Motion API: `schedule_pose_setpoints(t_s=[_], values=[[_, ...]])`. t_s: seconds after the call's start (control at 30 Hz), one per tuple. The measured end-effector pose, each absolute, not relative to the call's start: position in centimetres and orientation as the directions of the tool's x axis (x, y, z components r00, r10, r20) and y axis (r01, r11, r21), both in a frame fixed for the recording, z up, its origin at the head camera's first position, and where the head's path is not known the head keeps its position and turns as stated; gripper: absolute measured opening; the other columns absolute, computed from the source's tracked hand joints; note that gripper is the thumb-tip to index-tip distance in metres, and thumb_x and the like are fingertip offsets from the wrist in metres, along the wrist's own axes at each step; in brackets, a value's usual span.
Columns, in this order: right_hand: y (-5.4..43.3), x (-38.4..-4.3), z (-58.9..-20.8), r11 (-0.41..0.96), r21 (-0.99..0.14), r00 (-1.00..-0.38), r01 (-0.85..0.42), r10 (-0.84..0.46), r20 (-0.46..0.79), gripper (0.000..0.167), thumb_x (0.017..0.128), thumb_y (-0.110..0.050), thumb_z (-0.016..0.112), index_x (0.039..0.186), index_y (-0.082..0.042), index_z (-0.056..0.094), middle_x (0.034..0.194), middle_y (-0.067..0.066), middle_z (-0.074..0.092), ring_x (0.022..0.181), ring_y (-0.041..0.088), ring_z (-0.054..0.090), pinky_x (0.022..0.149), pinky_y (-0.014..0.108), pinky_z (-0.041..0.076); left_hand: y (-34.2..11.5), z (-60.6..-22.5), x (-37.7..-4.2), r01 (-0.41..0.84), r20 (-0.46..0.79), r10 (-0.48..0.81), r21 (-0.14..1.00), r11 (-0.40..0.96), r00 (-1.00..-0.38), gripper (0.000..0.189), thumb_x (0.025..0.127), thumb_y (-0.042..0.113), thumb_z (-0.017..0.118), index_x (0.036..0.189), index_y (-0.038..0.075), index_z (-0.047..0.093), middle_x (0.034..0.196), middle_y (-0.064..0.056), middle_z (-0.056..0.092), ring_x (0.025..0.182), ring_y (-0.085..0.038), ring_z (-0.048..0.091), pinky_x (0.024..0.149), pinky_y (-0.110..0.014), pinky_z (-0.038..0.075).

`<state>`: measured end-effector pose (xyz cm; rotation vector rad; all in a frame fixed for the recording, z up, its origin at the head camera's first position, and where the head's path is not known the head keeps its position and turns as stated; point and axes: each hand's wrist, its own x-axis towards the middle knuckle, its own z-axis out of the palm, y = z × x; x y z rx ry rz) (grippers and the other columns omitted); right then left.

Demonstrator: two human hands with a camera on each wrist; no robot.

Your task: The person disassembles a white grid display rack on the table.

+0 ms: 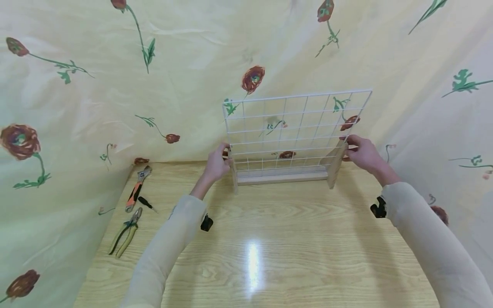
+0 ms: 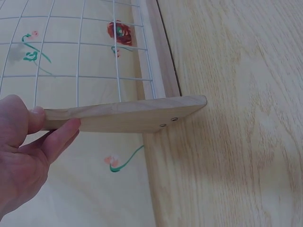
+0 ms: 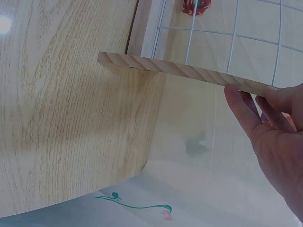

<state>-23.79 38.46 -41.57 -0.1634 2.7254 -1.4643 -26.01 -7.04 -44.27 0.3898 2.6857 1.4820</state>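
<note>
A rack with a white wire grid (image 1: 282,128) stands at the back of the wood-grain table, between two wooden side panels. Along its foot runs a wooden bar (image 1: 283,178). My left hand (image 1: 218,164) pinches the upper end of the left side panel (image 2: 113,116), thumb on one face and fingers on the other. Two metal screw heads (image 2: 174,119) show low on that panel's outer face. On the opposite side, my right hand (image 1: 363,154) grips the upper end of the right side panel (image 3: 180,70) between thumb and fingers.
At the table's left lie an adjustable wrench (image 1: 135,190) with orange-and-black handle, a small black screwdriver (image 1: 144,202) and pliers (image 1: 126,233). Flower-printed cloth (image 1: 185,85) rises close behind the rack and along both sides of the table (image 1: 292,239).
</note>
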Motion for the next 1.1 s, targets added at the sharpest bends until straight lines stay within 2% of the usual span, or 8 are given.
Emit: schedule_pose_setpoints(t_s=[0.37,0.6,1.1], values=[[38.1,-22.7,-41.2,0.570,-0.818,-0.992,-0.076,-0.126,0.004,0.044,0.095,0.013,0.042,0.139,0.016,0.040,0.130,0.040,0.044,0.113,0.055,0.052,0.073,0.024,0.060,-7.4,-44.3,-25.3,0.206,0.087,0.244,0.830,0.519,-0.966,0.043,0.091,-0.015,0.056,0.132,-0.002,0.050,0.116,-0.029,0.064,0.103,-0.040,0.067,0.085,-0.041,0.060],[37.9,-22.3,-41.1,0.570,-0.818,-0.992,-0.076,-0.126,0.004,0.044,0.095,0.014,0.041,0.139,0.017,0.040,0.128,0.039,0.044,0.113,0.054,0.051,0.073,0.021,0.060,-7.6,-44.2,-24.7,0.224,0.104,0.251,0.827,0.516,-0.962,0.043,0.091,-0.016,0.057,0.132,-0.004,0.049,0.115,-0.030,0.063,0.103,-0.041,0.067,0.085,-0.041,0.060],[37.8,-22.0,-41.3,0.579,-0.810,-0.992,-0.089,-0.128,0.017,0.045,0.093,0.016,0.041,0.138,0.017,0.041,0.128,0.040,0.046,0.109,0.052,0.054,0.074,0.027,0.061,-7.9,-44.4,-23.7,0.219,0.106,0.247,0.843,0.491,-0.963,0.044,0.090,-0.016,0.057,0.131,-0.003,0.050,0.114,-0.029,0.064,0.102,-0.039,0.067,0.085,-0.040,0.060]])
